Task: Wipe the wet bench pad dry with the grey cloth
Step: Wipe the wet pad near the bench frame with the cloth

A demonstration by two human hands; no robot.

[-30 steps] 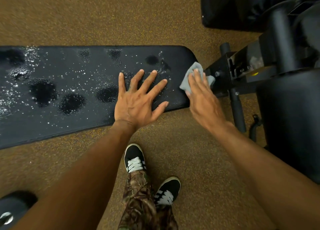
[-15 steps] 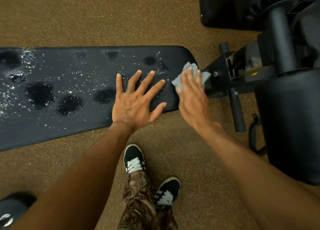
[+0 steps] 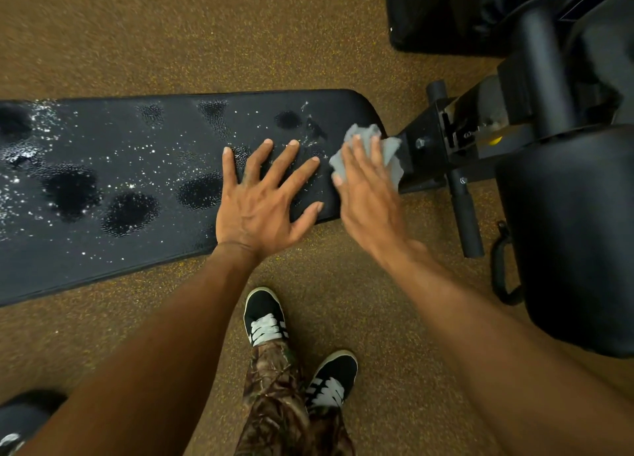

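Note:
A long black bench pad runs from the left edge to the middle of the view. It is speckled with water drops and darker wet patches. My left hand lies flat on the pad near its right end, fingers spread, holding nothing. My right hand presses the crumpled grey cloth against the pad's rounded right end. Part of the cloth sticks out beyond my fingertips; the rest is hidden under my palm.
The black metal bench frame with a bar sits right of the pad. Large black padded equipment fills the right side. My two shoes stand on the speckled brown floor below the pad. A dark object shows at bottom left.
My right hand has slid the grey cloth leftward from the frame edge onto the pad's right end, close to my left hand. My left hand stays flat in place.

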